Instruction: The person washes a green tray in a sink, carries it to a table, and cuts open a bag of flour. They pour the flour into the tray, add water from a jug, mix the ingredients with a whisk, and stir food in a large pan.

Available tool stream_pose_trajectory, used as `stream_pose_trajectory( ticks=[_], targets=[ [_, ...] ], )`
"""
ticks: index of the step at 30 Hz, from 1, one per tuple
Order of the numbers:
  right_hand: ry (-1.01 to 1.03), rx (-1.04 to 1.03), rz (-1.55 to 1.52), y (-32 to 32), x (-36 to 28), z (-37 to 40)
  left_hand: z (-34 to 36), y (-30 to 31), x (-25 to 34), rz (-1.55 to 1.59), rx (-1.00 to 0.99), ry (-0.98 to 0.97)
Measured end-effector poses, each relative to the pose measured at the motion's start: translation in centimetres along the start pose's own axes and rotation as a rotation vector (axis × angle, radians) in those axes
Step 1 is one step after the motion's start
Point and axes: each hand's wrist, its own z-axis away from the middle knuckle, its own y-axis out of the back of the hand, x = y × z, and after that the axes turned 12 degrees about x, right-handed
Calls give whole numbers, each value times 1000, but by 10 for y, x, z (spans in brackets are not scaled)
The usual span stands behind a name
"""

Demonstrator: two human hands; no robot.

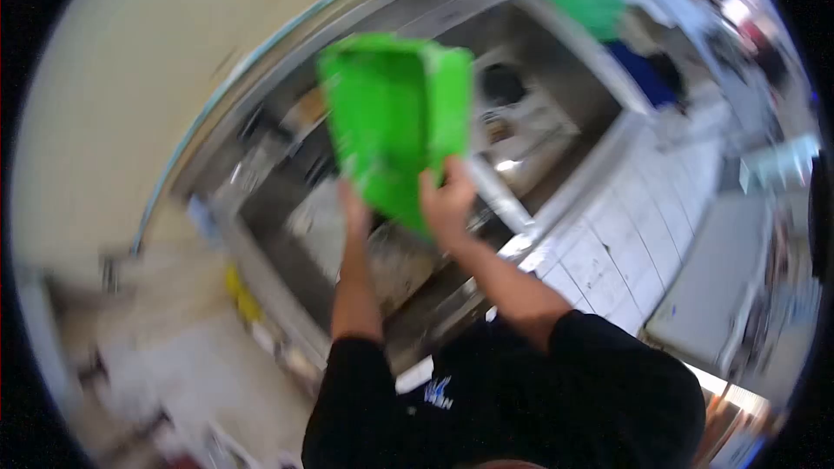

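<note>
A bright green plastic bin [382, 113], blurred by motion, is held tilted up above a metal double sink [287, 269]. My left hand [354, 208] grips its near left edge, with the fingers partly hidden behind it. On the near right edge, my right hand [449, 200] has its fingers wrapped round the rim. Whitish patches show on the bin's surface. Beneath it, the left basin holds a pale flat item [321, 221] and other things too blurred to name. In the right basin lie a dark round object [503, 84] and a light tray-like piece [543, 126].
White tiled counter [621, 234] runs along the sink's right side. Past the far end of the sink stands a green rounded object [586, 4] beside dark blue material [641, 74]. A light blue pipe [204, 113] follows the wall at left. A yellow item [243, 295] is near the sink's left corner.
</note>
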Motion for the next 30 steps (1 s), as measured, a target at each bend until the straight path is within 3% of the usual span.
stream_pose_trajectory(
  ticks=[1,3,5,9,12,15,18,21,24,27,28,30],
  targets=[
    [-13,-102,28,3,-15,6,-4,6,-21,-16,117,-16],
    [-242,-281,3,6,-23,28,-11,23,-68,77,445,77],
    [-226,-393,42,12,-10,44,-17,39,-91,101,613,133],
    [-307,-422,-33,15,-4,47,-37,36,-53,-133,835,110],
    [-308,-443,-55,24,-10,37,-71,36,-55,110,685,155],
    [-203,-384,-77,26,-13,33,-79,28,-59,-167,457,-39],
    [23,-429,-24,28,-20,28,-48,18,-9,-403,150,-292],
    [223,-518,-28,34,-27,34,-39,9,14,-671,127,-249],
    [383,-615,-107,41,-4,63,-62,10,-2,-770,142,0],
    [428,-677,-52,50,3,67,-79,16,-47,-626,180,-447],
    [361,-666,-57,50,4,66,-94,23,-75,-748,192,-379],
    [227,-659,-66,51,4,61,-82,14,-57,-636,304,-127]
  ],
)
